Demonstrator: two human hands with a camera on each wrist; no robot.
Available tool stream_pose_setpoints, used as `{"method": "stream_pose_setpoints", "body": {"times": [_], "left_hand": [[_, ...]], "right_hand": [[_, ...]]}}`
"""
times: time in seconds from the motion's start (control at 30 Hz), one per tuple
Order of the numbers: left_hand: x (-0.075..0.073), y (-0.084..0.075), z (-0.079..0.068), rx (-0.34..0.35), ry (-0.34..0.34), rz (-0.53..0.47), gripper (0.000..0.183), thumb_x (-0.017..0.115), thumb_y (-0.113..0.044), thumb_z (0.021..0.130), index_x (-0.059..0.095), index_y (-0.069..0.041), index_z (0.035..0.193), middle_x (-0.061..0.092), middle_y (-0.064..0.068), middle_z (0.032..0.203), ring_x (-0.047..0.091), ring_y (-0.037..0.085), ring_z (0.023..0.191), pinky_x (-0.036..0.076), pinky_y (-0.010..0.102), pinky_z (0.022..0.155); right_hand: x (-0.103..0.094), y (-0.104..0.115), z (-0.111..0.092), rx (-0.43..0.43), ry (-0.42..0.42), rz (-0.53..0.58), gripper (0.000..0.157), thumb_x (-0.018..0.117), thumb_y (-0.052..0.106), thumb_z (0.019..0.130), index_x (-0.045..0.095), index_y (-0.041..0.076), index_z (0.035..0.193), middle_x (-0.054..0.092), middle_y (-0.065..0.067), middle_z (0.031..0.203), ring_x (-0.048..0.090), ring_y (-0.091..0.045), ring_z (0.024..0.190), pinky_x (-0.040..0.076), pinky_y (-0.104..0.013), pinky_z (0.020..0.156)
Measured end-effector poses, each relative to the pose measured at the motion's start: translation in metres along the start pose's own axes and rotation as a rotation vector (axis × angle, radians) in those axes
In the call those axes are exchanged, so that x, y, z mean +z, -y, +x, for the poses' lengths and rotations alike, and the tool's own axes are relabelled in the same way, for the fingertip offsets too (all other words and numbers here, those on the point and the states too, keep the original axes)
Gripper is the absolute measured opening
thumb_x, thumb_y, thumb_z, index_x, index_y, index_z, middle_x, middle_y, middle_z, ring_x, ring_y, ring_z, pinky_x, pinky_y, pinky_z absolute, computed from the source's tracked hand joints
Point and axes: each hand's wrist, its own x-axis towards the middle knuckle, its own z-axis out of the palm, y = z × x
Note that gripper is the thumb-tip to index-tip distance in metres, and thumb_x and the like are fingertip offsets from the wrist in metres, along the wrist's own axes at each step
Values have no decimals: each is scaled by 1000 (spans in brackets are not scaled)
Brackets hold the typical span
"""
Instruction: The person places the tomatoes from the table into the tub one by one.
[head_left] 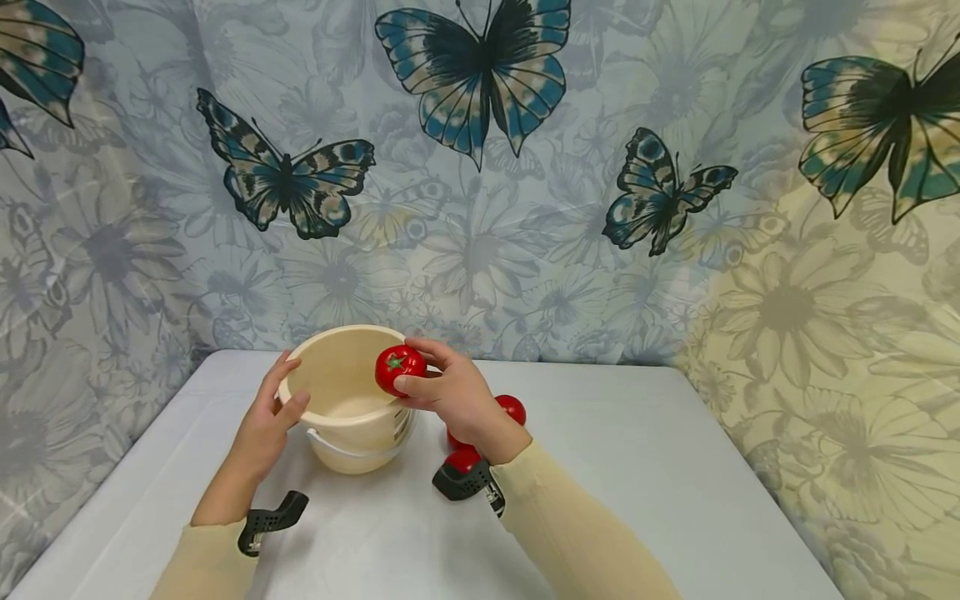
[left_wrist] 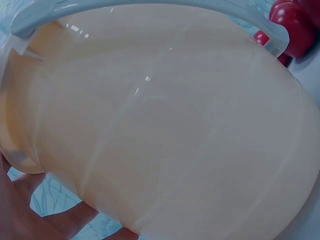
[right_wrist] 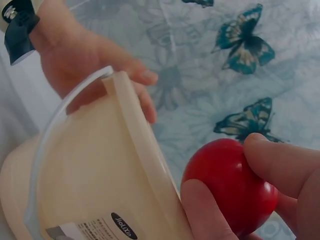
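A cream plastic bucket [head_left: 341, 367] with a pale handle stands on the white table [head_left: 637, 467]. My left hand [head_left: 273, 412] grips its left rim, thumb inside and fingers outside. My right hand [head_left: 442, 392] pinches a red tomato [head_left: 399, 368] over the bucket's right rim. In the right wrist view the tomato [right_wrist: 230, 185] sits between my fingertips beside the bucket [right_wrist: 95, 170], with the left hand [right_wrist: 95, 60] beyond it. The bucket wall [left_wrist: 165, 130] fills the left wrist view.
More red tomatoes [head_left: 512, 408] lie on the table right of the bucket, partly hidden by my right wrist; they show at the corner as tomatoes [left_wrist: 292, 25]. A butterfly-patterned cloth [head_left: 480, 167] hangs behind the table. Black wrist camera mounts [head_left: 465, 479] sit on both sleeves.
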Motion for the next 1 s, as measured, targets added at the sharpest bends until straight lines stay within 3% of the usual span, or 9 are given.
{"method": "stream_pose_setpoints", "body": {"times": [0.17,0.3,0.57,1.0], "left_hand": [[0,-1,1,-14,1,19,56,49,-7,103,26,-2,154,0,12,165,20,54,139,42,9,86],[0,-2,1,-22,3,17,57,49,-7,103,25,-3,155,-1,12,165,18,54,139,41,9,86],[0,0,2,-29,-5,39,56,49,-9,103,25,-3,154,0,11,165,17,53,141,41,9,88],[1,-1,2,-35,-10,65,57,51,-10,103,26,-5,154,2,13,165,19,52,141,39,9,88]], "right_hand": [[6,-2,3,-5,-15,-85,58,80,7,85,60,23,138,53,-3,134,61,-25,111,57,-43,78],[9,-3,4,3,-26,-66,59,79,6,85,60,23,138,55,-3,133,61,-25,112,57,-42,78],[5,-4,-1,-1,19,-162,60,78,8,87,58,24,142,49,-4,147,42,-19,137,55,-34,84],[5,-4,-1,-7,19,-142,60,78,7,86,59,25,141,47,0,148,42,-20,137,56,-36,82]]}}
